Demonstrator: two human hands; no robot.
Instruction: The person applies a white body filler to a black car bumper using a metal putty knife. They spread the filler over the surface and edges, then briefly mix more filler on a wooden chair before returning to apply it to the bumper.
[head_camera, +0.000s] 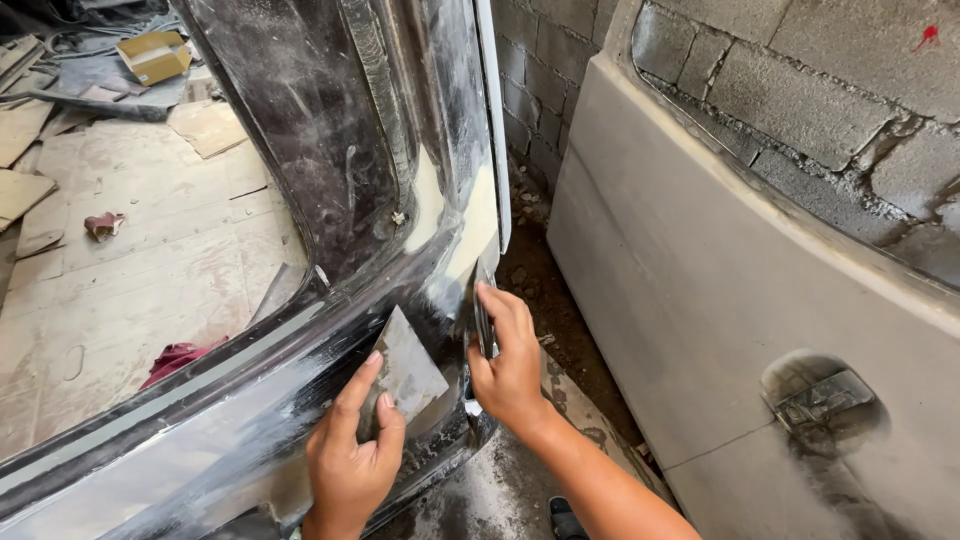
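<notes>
Two hands: left hand (350, 460), right hand (508, 360); one metal spreader (408, 372); two car doors: black door (330, 150), grey door (700, 290); one cardboard box (153, 56).

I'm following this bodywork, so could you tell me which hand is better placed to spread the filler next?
Probably the left hand: its fingers hold the metal spreader flat against the black car door. The right hand grips the door's edge.

Grey spreader (408, 368) flat against black door (330, 130)
</notes>
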